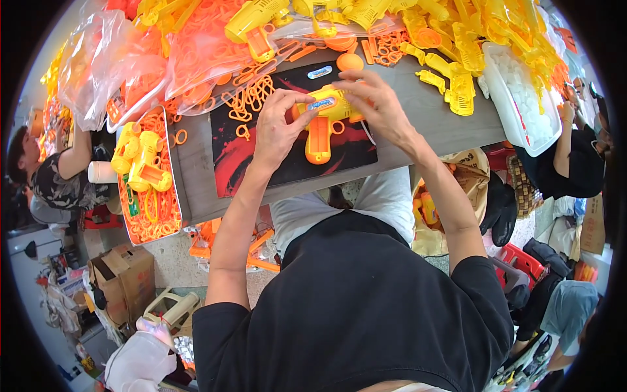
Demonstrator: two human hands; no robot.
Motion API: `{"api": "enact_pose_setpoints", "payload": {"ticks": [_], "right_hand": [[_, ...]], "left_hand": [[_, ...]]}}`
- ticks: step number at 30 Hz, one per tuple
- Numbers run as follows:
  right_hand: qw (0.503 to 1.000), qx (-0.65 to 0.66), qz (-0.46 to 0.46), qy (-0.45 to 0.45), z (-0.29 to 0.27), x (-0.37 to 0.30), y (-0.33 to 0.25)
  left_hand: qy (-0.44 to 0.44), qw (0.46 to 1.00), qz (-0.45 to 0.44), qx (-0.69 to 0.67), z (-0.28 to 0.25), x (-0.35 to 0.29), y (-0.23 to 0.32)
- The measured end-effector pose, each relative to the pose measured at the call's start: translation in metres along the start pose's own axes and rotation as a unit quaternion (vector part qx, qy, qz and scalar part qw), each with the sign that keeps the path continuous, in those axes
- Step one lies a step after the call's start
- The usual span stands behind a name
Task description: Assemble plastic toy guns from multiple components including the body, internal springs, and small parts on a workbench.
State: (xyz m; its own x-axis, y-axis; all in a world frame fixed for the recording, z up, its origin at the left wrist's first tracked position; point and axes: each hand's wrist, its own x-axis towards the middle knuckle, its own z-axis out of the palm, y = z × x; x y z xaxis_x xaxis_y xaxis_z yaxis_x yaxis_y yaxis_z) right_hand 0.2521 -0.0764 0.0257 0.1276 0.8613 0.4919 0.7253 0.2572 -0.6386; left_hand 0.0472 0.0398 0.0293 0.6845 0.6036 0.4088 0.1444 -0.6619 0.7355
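Note:
A yellow toy gun with an orange handle lies on the black and red mat in front of me, its grip toward me. A small blue and white sticker sits on its side. My left hand closes thumb and fingers on the gun's left end, at the sticker's edge. My right hand holds the gun's right end, its fingers reaching over the top. Part of the body is hidden under that hand. A second sticker-like label lies farther up the mat.
Orange links lie at the mat's far left. Yellow gun shells and plastic bags pile up at the back. A tray of orange parts stands left, a white tub right. Other people work at both sides.

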Motion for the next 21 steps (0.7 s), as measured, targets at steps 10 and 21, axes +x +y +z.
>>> {"api": "enact_pose_setpoints", "payload": {"ticks": [10,21], "right_hand": [[0.978,0.132,0.137,-0.089,-0.008,0.014,0.002],[0.945,-0.042,0.192,-0.26,0.007,0.042,0.01]], "left_hand": [[0.036,0.98,0.156,0.119,0.004,-0.008,-0.003],[0.041,0.974,0.171,0.146,0.01,-0.016,-0.003]]}}
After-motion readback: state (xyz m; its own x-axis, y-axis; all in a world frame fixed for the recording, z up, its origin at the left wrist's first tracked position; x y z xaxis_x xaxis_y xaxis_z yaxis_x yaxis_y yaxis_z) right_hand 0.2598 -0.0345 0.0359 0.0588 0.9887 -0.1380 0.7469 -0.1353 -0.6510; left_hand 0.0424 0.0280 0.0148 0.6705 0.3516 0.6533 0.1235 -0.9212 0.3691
